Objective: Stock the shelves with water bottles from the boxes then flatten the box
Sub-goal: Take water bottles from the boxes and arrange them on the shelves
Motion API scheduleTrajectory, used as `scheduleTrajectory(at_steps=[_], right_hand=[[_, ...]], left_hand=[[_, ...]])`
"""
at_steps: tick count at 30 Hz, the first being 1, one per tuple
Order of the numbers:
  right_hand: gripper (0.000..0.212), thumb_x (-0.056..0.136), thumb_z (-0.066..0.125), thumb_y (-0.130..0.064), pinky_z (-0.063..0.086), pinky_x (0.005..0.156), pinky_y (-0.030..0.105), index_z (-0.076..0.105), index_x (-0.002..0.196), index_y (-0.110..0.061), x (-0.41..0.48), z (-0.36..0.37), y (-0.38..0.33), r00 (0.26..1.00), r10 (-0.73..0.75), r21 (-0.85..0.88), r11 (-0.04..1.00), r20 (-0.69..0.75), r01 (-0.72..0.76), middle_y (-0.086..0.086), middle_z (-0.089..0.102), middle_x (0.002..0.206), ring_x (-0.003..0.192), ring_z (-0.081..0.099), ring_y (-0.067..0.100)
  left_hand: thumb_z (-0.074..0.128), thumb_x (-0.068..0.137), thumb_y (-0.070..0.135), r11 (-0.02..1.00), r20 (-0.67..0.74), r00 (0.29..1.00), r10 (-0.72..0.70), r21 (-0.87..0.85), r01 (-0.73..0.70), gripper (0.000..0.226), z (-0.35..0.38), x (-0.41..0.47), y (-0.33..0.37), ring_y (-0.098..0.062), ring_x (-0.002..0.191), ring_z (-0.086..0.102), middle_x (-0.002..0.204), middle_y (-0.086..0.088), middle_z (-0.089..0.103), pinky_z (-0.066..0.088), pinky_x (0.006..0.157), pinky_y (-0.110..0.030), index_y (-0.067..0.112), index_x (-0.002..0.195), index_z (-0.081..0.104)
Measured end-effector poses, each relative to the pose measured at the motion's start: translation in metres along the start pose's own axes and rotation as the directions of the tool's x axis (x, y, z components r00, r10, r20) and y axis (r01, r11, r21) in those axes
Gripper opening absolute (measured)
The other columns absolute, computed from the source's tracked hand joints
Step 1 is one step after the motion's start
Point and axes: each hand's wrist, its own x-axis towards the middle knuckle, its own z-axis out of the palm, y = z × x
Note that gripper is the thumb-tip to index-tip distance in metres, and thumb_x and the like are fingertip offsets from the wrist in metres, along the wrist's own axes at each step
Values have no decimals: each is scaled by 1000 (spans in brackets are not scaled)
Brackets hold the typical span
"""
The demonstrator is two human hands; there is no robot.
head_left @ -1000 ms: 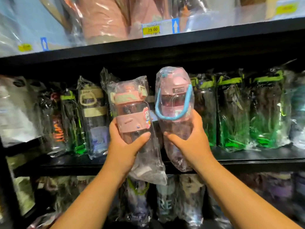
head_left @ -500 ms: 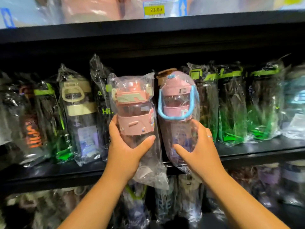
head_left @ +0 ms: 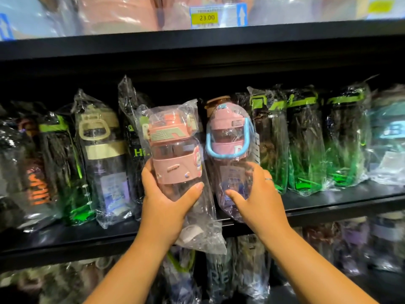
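My left hand (head_left: 166, 200) grips a clear bottle with a pink band and pink lid (head_left: 175, 159), wrapped in a loose plastic bag, in front of the middle shelf. My right hand (head_left: 256, 198) grips a second bagged bottle with a pink cap and blue loop handle (head_left: 230, 150), its base near the black shelf edge (head_left: 328, 207). Both bottles stand upright, side by side, almost touching. A ring shows on my right hand. No box is in view.
The middle shelf holds a row of bagged bottles: green-lidded ones (head_left: 306, 139) on the right, a beige-lidded one (head_left: 100, 150) and dark ones on the left. Pink items and a 23.00 price tag (head_left: 207, 17) sit above. More bagged bottles (head_left: 219, 279) fill the shelf below.
Both hands have carried their bottles lower and closer to the middle shelf. The right bottle has come down beside the left one, level with the row of bottles behind.
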Motion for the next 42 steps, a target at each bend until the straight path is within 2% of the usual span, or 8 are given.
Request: scheduleTrajectory(at_steps=[9,15,22,27,31,36,39,42], right_hand=[[63,86,70,-46,43,71,36,39,132,-17,8,9,-4,999,44,-116,992,-2,-43,8,48,132,106,60,32],[54,85,70,-48,49,78,39,43,117,-15,10,12,-6,998,48,-194,979,-42,-56,7,58,117,106,57,30],[52,86,67,-52,41,64,34,39,111,-16,16,11,-2,997,71,-214,974,-6,-70,6,61,111,98,60,30],[51,88,65,-51,50,69,38,41,115,-15,21,12,-2,997,78,-238,969,17,-72,6,61,117,99,64,32],[50,89,64,-52,41,64,36,39,110,-14,26,12,-5,996,84,-304,950,33,-70,9,59,113,97,64,37],[50,89,64,-53,39,64,35,41,110,-13,27,15,-3,994,99,-313,946,40,-82,10,60,113,98,64,36],[51,88,65,-52,43,71,36,47,118,-15,22,12,2,993,107,-220,971,58,-92,8,60,119,105,61,31],[74,88,62,-54,40,96,38,39,145,-13,2,1,1,999,50,-148,988,-20,-52,9,48,139,124,45,30]], left_hand=[[80,62,40,999,1,1000,17,38,-17,94,1,-1,-2,21,107,53,127,29,47,42,86,-8,41,137,25],[84,73,22,998,0,1000,29,54,-29,89,0,-1,-4,25,105,51,126,30,45,40,81,4,40,136,23],[79,60,43,999,-1,1000,25,41,-25,97,1,-1,-1,21,110,51,128,30,46,41,89,-6,38,140,24],[78,61,41,999,0,1000,31,41,-31,94,2,-2,-1,24,107,50,126,31,45,41,83,2,39,138,24],[79,63,39,998,3,999,38,42,-38,91,2,-2,0,25,105,51,125,31,45,41,81,3,41,135,24],[82,70,28,997,4,999,49,60,-49,88,3,-2,-1,25,104,51,124,30,45,41,81,3,40,135,24],[83,73,22,997,4,999,52,63,-52,87,2,-3,-1,25,105,51,125,30,45,41,82,2,40,135,24],[82,66,34,998,22,999,43,40,-44,93,2,-4,3,19,111,52,130,27,46,43,87,-1,37,139,25]])
